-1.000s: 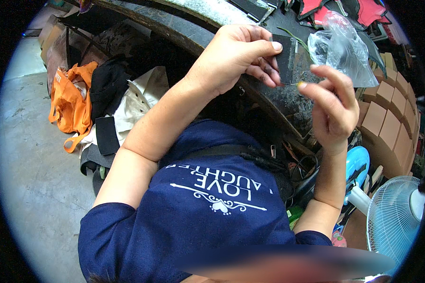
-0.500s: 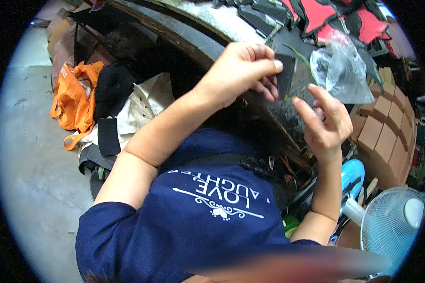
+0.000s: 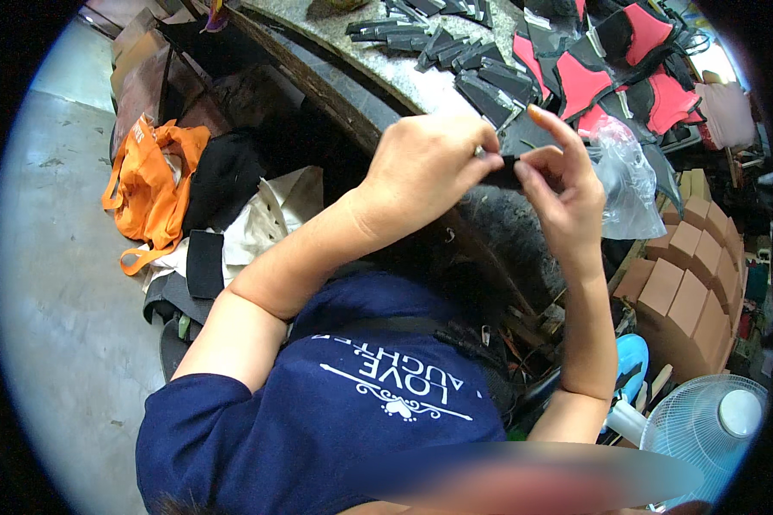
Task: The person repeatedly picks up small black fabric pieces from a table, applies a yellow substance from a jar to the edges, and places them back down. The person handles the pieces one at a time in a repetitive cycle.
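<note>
Above the near edge of the dark worktable [image 3: 378, 129], a small black piece [image 3: 507, 170] spans the gap between my two hands. My left hand [image 3: 429, 163] is closed on one end, its thumb and fingers pressed together, with a small shiny bit [image 3: 479, 151] showing at the fingertips. On the other end, my right hand [image 3: 567, 193] pinches the piece between thumb and bent fingers. Its index finger points up, with an orange-yellow patch at the tip. Most of the piece is hidden by my fingers, so its exact kind cannot be told.
Several black strips with pale ends [image 3: 455, 56] lie on the table's far side. Right of them are red-and-black cut pieces [image 3: 584, 81] and a clear plastic bag [image 3: 631, 184]. Brown boxes [image 3: 687, 296] and a fan [image 3: 704, 429] stand at right; an orange bag [image 3: 155, 184] lies left.
My right hand has moved in and taken hold of the black piece, which hung from my left hand alone. The view has shifted, showing more of the table's far side.
</note>
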### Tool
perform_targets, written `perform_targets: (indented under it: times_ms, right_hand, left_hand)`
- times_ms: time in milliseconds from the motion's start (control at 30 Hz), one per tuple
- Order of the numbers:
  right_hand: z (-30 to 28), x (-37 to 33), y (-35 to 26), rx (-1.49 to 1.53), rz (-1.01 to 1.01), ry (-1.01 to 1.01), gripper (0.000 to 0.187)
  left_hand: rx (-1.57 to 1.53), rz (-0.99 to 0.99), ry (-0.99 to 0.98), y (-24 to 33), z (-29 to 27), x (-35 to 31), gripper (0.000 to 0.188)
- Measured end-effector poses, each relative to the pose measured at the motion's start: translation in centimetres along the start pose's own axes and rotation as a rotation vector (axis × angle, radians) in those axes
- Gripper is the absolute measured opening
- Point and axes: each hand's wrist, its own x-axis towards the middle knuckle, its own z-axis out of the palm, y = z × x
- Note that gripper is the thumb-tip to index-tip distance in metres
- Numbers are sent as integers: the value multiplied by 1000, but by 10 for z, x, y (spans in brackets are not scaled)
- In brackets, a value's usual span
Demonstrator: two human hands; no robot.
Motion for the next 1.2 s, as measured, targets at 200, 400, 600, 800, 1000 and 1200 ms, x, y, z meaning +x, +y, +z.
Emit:
perform_targets:
  times_ms: [200,400,600,800,1000,1200]
  right_hand:
    - [16,37,20,94,101,127,55]
    - [7,45,17,-353,-111,174,65]
    - [13,82,3,-212,-212,102,67]
    - [56,184,-4,-88,-392,-72,105]
    - [131,252,-12,111,-366,-72,89]
    - [137,267,-5,-191,-379,36,112]
  left_hand:
    - [131,97,310,-14,-13,8,14]
    - [506,159,732,-73,-52,45,51]
    - [299,-359,569,-168,-86,119,106]
    - [-523,-272,508,-207,-96,114,52]
    - [-325,-441,253,-195,-112,101,49]
    - [-575,-515,245,-212,-123,110,40]
